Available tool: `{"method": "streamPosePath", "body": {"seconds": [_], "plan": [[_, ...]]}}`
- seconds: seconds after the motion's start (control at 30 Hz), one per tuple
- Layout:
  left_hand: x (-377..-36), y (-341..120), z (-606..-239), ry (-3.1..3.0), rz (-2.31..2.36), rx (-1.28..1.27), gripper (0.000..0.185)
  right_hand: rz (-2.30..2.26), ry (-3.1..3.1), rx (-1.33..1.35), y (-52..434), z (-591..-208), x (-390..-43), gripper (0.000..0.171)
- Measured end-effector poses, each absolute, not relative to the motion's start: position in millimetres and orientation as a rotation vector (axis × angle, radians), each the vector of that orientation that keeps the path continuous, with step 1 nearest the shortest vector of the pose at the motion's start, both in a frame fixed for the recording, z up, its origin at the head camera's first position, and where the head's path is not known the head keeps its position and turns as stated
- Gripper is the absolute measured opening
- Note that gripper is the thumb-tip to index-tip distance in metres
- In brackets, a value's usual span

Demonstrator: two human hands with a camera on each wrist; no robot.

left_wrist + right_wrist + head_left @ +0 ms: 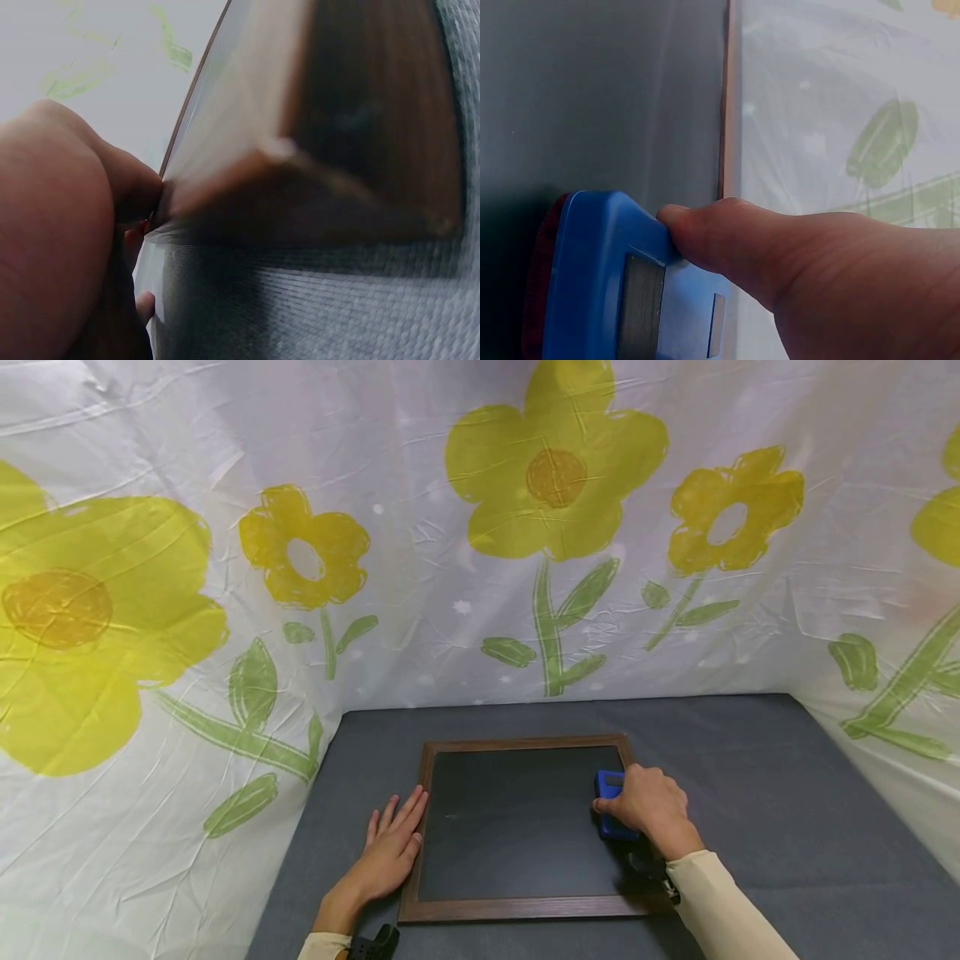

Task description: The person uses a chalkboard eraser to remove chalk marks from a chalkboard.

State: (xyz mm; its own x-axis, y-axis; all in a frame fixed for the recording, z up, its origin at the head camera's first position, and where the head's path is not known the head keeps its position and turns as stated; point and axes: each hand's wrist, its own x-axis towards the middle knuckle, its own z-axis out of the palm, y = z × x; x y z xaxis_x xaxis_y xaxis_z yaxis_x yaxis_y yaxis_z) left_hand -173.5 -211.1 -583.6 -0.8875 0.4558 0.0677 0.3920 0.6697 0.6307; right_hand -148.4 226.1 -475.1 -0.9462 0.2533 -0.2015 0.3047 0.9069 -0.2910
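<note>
A small blackboard (pixel 517 827) in a brown wooden frame (pixel 525 907) lies flat before me. My right hand (pixel 651 802) grips a blue board eraser (pixel 609 783) near the board's right side. In the right wrist view the thumb presses the side of the eraser (pixel 596 262), whose dark red felt (pixel 538 292) faces the dark surface. My left hand (pixel 388 852) rests at the left edge of the frame, its fingers stretched out. The left wrist view shows the frame's corner (pixel 247 180) close up, with the thumb (pixel 131 176) against its edge.
Under the board spreads a dark grey cloth (pixel 757 793) over the table. White sheeting (pixel 420 635) printed with yellow flowers hangs behind and on both sides. Dark bands with wrist cameras (pixel 375 943) sit at both cuffs.
</note>
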Motion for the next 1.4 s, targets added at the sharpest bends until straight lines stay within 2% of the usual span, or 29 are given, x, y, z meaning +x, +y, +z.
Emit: {"method": "streamPosePath", "body": {"seconds": [0.47,0.9,1.4], "plan": [[-174,-212,-583,2.786,1.014,0.720,0.065,-0.492,2.920,0.383,212,-472,-150,0.068],[-173,-210,-581,2.787,1.003,0.725,0.065,-0.470,2.946,0.304,191,-473,-158,0.072],[-173,-210,-580,2.778,0.995,0.703,0.064,-0.439,2.991,0.206,160,-476,-163,0.067]]}}
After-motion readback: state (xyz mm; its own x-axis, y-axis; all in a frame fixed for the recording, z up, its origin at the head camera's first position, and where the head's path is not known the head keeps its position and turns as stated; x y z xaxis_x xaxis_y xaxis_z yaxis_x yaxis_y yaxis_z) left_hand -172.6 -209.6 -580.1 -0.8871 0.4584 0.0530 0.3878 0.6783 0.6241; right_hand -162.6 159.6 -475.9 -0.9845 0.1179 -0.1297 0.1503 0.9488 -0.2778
